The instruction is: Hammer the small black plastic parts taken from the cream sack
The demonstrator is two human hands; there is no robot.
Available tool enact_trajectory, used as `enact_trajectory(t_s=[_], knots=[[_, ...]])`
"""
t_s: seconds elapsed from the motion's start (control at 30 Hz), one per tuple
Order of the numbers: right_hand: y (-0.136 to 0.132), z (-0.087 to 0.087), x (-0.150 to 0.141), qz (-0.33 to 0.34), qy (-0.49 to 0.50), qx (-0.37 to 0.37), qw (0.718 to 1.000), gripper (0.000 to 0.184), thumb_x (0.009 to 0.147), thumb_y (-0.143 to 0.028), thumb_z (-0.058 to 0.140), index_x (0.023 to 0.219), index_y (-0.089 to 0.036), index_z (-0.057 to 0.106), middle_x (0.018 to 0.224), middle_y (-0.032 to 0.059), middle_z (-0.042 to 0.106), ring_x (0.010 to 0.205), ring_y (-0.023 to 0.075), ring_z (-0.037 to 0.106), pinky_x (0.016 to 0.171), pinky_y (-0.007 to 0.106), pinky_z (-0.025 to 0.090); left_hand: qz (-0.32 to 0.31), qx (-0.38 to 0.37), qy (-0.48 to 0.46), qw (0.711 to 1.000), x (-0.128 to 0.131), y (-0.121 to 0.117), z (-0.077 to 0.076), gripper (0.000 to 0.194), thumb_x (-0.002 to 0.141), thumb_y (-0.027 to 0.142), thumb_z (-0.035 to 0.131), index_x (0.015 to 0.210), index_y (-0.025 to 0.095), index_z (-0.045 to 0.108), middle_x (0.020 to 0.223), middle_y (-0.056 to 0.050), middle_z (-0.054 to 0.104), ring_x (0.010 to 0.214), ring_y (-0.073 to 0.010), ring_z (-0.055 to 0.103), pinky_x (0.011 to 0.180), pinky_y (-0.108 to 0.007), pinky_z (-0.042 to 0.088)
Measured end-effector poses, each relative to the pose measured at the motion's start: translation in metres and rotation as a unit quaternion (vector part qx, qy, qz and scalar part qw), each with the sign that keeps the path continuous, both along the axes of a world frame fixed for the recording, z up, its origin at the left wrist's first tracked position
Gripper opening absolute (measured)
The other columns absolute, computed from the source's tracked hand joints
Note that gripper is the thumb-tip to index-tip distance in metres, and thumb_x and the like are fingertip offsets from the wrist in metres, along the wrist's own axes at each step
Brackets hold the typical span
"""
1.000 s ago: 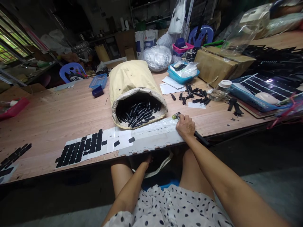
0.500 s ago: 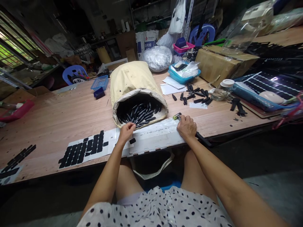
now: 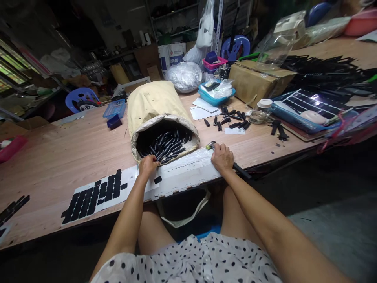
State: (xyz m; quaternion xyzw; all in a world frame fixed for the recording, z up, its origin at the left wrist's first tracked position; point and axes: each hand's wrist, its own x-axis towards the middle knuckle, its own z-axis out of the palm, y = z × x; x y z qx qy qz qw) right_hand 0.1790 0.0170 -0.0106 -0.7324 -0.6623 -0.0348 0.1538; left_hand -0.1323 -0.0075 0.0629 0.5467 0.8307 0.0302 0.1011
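Note:
My left hand [image 3: 147, 164] reaches to the mouth of a tan sack [image 3: 156, 106] lying on its side, its fingers curled among the black pen-like parts [image 3: 167, 145] spilling from it. My right hand [image 3: 222, 157] rests on the table edge, closed round a black-handled tool [image 3: 239, 169] with a green-and-metal tip [image 3: 210, 145]. Between the hands lies a white backing sheet [image 3: 182, 173] with one loose black pad [image 3: 158, 179]. More black pads [image 3: 94, 194] fill the sheet's left end.
Wooden table [image 3: 64, 153] runs left to right. Loose black parts [image 3: 232, 118], white papers, a blue tray [image 3: 216, 94], a cardboard box [image 3: 256, 78] and a blue basket [image 3: 306, 108] lie at the right. A small blue basket [image 3: 114, 109] sits behind the sack.
My left hand came up from under the table, crossed the white sheet and reached the sack's mouth. My right hand stayed on the tool.

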Motion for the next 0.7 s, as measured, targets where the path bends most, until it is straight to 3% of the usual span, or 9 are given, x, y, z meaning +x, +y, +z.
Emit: enact_trajectory(t_s=[0.1, 0.17, 0.3, 0.4, 0.53, 0.7], knots=[[0.000, 0.002, -0.002, -0.001, 0.002, -0.003, 1.000, 0.028, 0.095, -0.023, 0.043, 0.115, -0.017, 0.062, 0.104, 0.0143, 0.058, 0.094, 0.0255, 0.051, 0.073, 0.034, 0.033, -0.005, 0.088, -0.023, 0.996, 0.008, -0.008, 0.007, 0.017, 0.080, 0.032, 0.067, 0.095, 0.025, 0.072, 0.101, -0.004, 0.075, 0.097, -0.0257, 0.066, 0.078, -0.032, 0.049], [0.000, 0.003, -0.003, -0.001, 0.004, -0.005, 1.000, 0.027, 0.094, -0.022, 0.044, 0.114, -0.017, 0.062, 0.104, 0.0142, 0.058, 0.094, 0.0255, 0.050, 0.074, 0.034, 0.033, -0.060, 0.137, -0.076, 0.986, 0.029, -0.013, 0.006, 0.017, 0.082, 0.031, 0.066, 0.098, 0.025, 0.070, 0.099, -0.003, 0.074, 0.094, -0.0225, 0.065, 0.080, -0.031, 0.050], [-0.003, 0.008, -0.004, -0.003, 0.009, -0.007, 1.000, 0.028, 0.094, -0.021, 0.042, 0.114, -0.018, 0.062, 0.103, 0.0142, 0.059, 0.095, 0.0256, 0.050, 0.073, 0.033, 0.033, -0.207, 0.150, -0.171, 0.951, 0.094, -0.013, -0.014, 0.013, 0.081, 0.023, 0.067, 0.094, 0.025, 0.069, 0.098, -0.001, 0.072, 0.093, -0.0201, 0.062, 0.085, -0.031, 0.049], [-0.005, 0.012, -0.005, -0.005, 0.015, -0.014, 1.000, 0.030, 0.095, -0.021, 0.041, 0.115, -0.018, 0.063, 0.104, 0.0142, 0.059, 0.095, 0.0254, 0.051, 0.073, 0.033, 0.034, -0.222, 0.147, -0.178, 0.947, 0.128, -0.003, -0.035, 0.012, 0.082, 0.020, 0.068, 0.092, 0.024, 0.069, 0.101, -0.002, 0.071, 0.097, -0.0215, 0.061, 0.091, -0.034, 0.047], [-0.004, 0.013, -0.005, -0.006, 0.028, -0.013, 1.000, 0.031, 0.096, -0.020, 0.042, 0.116, -0.017, 0.064, 0.104, 0.0147, 0.061, 0.095, 0.0256, 0.053, 0.073, 0.033, 0.036, -0.197, 0.157, -0.177, 0.952, 0.135, 0.007, -0.053, 0.014, 0.084, 0.019, 0.067, 0.097, 0.024, 0.071, 0.103, -0.004, 0.070, 0.104, -0.0231, 0.059, 0.095, -0.037, 0.044], [-0.002, 0.013, 0.005, 0.016, 0.082, -0.007, 0.996, 0.031, 0.093, -0.018, 0.045, 0.114, -0.018, 0.068, 0.101, 0.0132, 0.064, 0.092, 0.0244, 0.056, 0.074, 0.032, 0.040, -0.195, 0.159, -0.193, 0.948, 0.128, 0.010, -0.061, 0.017, 0.083, 0.021, 0.069, 0.098, 0.025, 0.073, 0.100, -0.002, 0.069, 0.102, -0.0228, 0.058, 0.094, -0.036, 0.043]])
